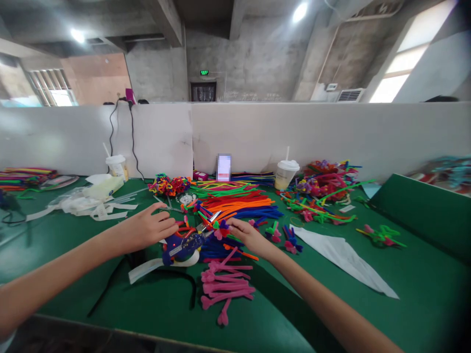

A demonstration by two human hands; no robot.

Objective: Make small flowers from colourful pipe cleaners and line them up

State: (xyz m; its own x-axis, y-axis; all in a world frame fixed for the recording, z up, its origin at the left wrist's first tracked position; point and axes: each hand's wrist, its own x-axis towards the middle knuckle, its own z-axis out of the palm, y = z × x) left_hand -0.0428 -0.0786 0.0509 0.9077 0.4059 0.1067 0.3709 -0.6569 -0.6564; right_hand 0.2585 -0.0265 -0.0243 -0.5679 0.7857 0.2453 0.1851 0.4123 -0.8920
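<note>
My left hand (pixel 149 226) reaches over the green table (pixel 423 274), fingers curled together near a pair of scissors (pixel 172 209) and just above a blue glue gun (pixel 182 246). My right hand (pixel 246 233) pinches a small pipe-cleaner piece (pixel 222 229) of purple and pink, held beside the glue gun's tip. Folded pink pipe-cleaner pieces (pixel 226 284) lie in a pile in front of both hands. Straight pipe cleaners (pixel 239 202) in orange, green, blue and red lie bundled behind my hands.
Two lidded drink cups (pixel 286 174) (pixel 117 166) stand at the back by a white partition (pixel 257 132). A phone (pixel 223 167) leans on it. A heap of finished pipe-cleaner flowers (pixel 324 189), a white paper cone (pixel 346 260) and crumpled plastic (pixel 91 198) lie around.
</note>
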